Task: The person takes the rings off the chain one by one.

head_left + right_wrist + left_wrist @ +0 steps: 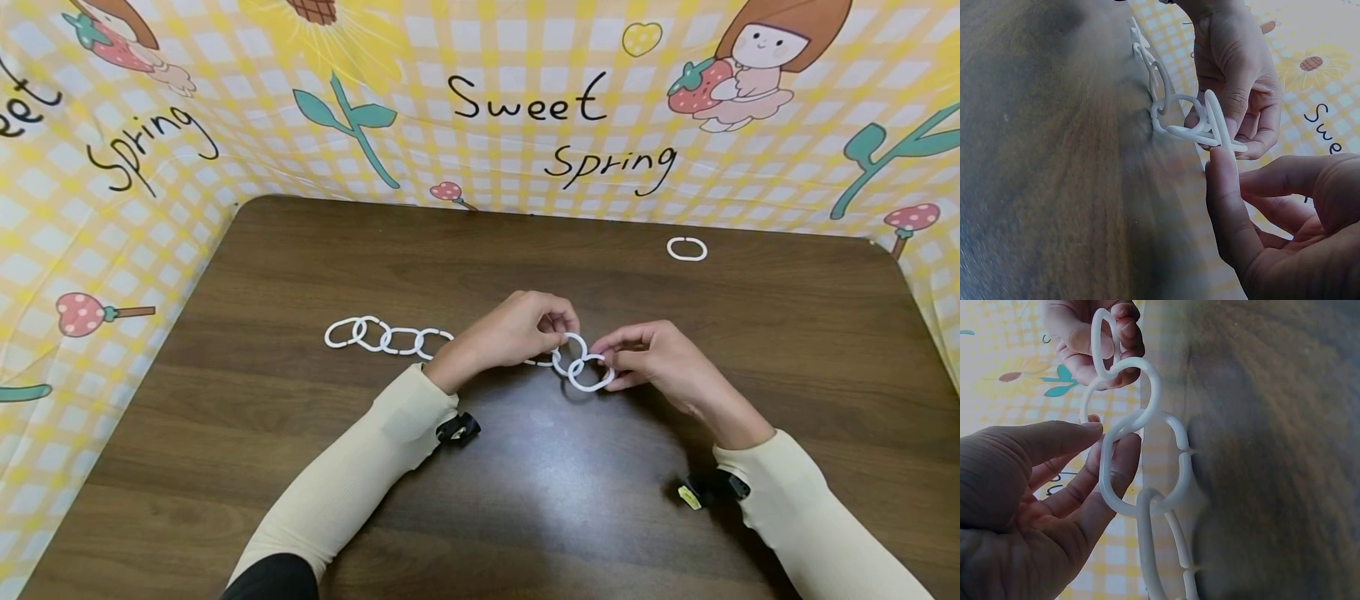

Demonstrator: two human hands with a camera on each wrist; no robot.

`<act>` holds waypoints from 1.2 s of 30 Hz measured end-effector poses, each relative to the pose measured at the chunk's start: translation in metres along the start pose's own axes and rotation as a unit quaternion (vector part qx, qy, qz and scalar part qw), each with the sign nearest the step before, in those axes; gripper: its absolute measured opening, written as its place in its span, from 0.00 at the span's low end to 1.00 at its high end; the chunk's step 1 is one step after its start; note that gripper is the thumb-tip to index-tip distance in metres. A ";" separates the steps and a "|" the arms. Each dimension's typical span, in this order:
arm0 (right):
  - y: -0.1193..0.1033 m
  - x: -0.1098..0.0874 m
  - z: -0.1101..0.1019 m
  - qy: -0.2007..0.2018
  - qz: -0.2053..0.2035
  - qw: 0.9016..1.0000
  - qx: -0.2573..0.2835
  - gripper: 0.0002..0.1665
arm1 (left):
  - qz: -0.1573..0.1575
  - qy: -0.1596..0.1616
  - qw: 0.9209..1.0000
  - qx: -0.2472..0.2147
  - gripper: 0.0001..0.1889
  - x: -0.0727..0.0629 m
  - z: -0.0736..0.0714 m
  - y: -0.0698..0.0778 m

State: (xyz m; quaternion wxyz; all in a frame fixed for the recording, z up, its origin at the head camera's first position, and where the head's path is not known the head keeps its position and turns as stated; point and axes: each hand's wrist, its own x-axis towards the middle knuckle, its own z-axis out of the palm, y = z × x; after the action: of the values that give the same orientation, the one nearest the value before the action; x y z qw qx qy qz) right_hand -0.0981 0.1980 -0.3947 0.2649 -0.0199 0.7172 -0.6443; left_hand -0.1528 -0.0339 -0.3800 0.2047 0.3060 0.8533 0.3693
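Observation:
A chain of white plastic links (386,340) lies across the wooden table, its right end lifted between the two hands. My left hand (525,329) pinches the second link from that end (1155,384) between thumb and fingers. With thumb and fingertips, my right hand (660,362) grips the end link (1212,106), which hooks through the link in the left hand. In the head view, the left hand and wrist hide the chain's middle. Small gaps show in the sides of some links in the left wrist view.
One loose white link (670,247) lies near the table's far edge, right of centre. A yellow checked cloth (525,50) with printed flowers and lettering stands behind the brown table (525,517) and along its left side.

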 end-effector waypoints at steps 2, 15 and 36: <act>0.000 0.000 0.000 0.000 0.001 1.000 0.001 0.19 | 0.001 0.001 1.000 0.000 0.06 0.000 0.000 0.000; -0.002 -0.003 -0.004 -0.010 0.000 1.000 -0.006 0.19 | 0.001 0.003 1.000 -0.003 0.06 0.001 0.000 0.000; -0.011 -0.015 -0.066 0.057 -0.075 0.992 0.082 0.13 | -0.042 0.030 0.999 -0.007 0.06 -0.002 -0.003 -0.005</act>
State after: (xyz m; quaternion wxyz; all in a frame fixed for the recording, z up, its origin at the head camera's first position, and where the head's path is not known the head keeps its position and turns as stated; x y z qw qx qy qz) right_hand -0.1155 0.2620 -0.3776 0.1750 -0.0146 0.6722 -0.7192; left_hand -0.1549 -0.0393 -0.3816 0.1965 0.2572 0.8686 0.3752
